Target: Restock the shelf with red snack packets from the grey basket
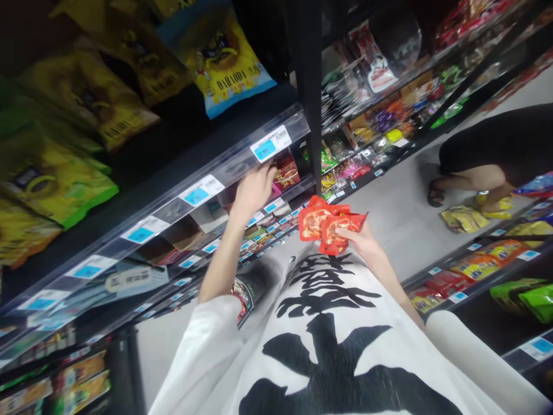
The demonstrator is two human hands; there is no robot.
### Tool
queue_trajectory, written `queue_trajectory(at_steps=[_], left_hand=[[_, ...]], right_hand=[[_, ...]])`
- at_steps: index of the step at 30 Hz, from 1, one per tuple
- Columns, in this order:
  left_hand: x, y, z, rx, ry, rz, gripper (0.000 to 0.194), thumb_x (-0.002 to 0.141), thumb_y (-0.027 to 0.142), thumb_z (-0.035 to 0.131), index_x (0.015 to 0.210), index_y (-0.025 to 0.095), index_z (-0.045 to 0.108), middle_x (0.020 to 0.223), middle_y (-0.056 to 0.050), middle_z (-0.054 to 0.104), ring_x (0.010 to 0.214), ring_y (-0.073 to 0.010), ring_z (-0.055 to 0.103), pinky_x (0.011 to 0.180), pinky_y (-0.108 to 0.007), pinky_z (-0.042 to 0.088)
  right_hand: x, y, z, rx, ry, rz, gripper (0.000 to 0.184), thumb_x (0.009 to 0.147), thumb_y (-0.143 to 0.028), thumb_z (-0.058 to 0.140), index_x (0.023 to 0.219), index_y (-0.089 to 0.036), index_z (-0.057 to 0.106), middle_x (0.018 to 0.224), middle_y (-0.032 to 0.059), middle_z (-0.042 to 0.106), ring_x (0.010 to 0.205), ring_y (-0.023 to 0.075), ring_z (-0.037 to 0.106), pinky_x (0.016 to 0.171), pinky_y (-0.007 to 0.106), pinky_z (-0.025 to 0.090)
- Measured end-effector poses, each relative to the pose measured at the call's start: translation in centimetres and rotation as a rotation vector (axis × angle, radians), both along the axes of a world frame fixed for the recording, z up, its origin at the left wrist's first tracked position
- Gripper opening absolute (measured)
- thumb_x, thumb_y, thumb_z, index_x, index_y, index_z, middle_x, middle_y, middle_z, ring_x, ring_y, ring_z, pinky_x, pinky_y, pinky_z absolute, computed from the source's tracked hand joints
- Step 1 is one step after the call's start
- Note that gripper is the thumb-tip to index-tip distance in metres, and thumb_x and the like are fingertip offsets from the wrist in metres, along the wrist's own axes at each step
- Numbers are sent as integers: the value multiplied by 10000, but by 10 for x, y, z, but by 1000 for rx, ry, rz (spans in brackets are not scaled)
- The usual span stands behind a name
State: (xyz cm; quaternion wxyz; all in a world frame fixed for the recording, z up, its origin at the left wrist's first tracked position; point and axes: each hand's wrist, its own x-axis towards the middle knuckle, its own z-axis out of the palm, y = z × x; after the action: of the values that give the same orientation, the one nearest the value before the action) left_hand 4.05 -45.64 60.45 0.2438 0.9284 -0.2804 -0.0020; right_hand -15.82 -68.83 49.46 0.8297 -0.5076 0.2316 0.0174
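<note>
a white shirt (211,340) with black lettering (334,340) lies nearest, and just past its upper part the right hand (365,242) holds red packets (313,219), at least two, overlapping and fanned a little apart. its thumb lies flat across the face of the front one and the other fingers are out of sight behind, so the grip is closed down to about the thickness of the packets; they are held out over the floor (389,230), well apart from the shelves. the left hand (253,190) is raised at the front edge of the upper shelf (237,166), just under it, with its fingers half curled. beside them, near the right front corner of the lower shelf (300,187), is a red box (285,171); whether the fingertips touch it or have hold of anything, i cannot tell. price tags (271,144) run along the upper shelf's front edge, and yellow bags (228,63) stand back from it, up to the black post (306,75) at its right end. farther off, a crouching person (501,138) in dark clothing is near a yellow packet (464,219) on the floor, and beyond the post far shelves (380,95) carry small bright packages, mostly blurred.
</note>
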Motion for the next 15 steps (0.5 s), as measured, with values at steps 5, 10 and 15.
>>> queue_trajectory(at_steps=[5,10,15], left_hand=[[-97,33,-23,-305,640,-160,609,980,526,652,1494,211,568,1461,-172,653,1274,-313,672,1039,-432,558],[-117,45,-35,-380,1003,-278,404,868,455,804,1184,209,751,1115,-86,769,1006,-267,717,890,-354,561],[-148,66,-56,-606,946,62,325,868,463,802,838,184,638,811,7,630,753,-154,580,691,-252,465]], right_hand=[[10,-8,27,-250,-133,633,462,653,-418,950,991,-142,798,889,55,811,762,233,750,714,324,623],[28,1,36,-293,-230,909,417,720,-416,906,1006,-134,793,822,10,776,712,191,716,635,266,572],[29,13,23,-140,-85,766,523,682,-375,943,1136,-170,782,1030,80,815,913,274,772,826,373,643]])
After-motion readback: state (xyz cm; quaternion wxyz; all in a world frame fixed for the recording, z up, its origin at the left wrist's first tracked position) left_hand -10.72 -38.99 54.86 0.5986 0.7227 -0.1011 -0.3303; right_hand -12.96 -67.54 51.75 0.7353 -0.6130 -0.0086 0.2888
